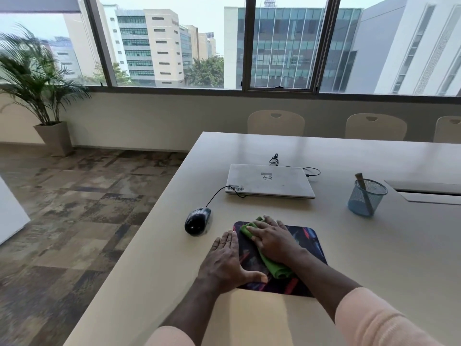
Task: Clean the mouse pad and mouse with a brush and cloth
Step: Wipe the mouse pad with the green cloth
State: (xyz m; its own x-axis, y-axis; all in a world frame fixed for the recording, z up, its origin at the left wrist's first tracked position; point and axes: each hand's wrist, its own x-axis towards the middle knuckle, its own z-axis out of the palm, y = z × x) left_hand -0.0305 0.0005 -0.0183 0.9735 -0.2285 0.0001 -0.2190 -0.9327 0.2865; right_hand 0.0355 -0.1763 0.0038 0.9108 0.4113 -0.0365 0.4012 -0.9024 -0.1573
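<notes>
Squarely, presses a folded green cloth (273, 267) under the flat right hand (272, 239) onto the dark rectangular printed mouse pad (309, 243), near the left edge of the pale table (374, 258). Rests the left hand (224, 258) flat, fingers straight, along the pad's left border, thumb on it. Just left, apart: black corded mouse (197, 221); back right, blue mesh cup (359, 203) holding a brush (361, 179).

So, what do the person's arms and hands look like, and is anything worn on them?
Both arms wear pale peach knitted sleeves, the left sleeve and the right sleeve, which leave the forearms bare. The left hand and the right hand are bare: no gloves, and no watch shows on either wrist.
</notes>
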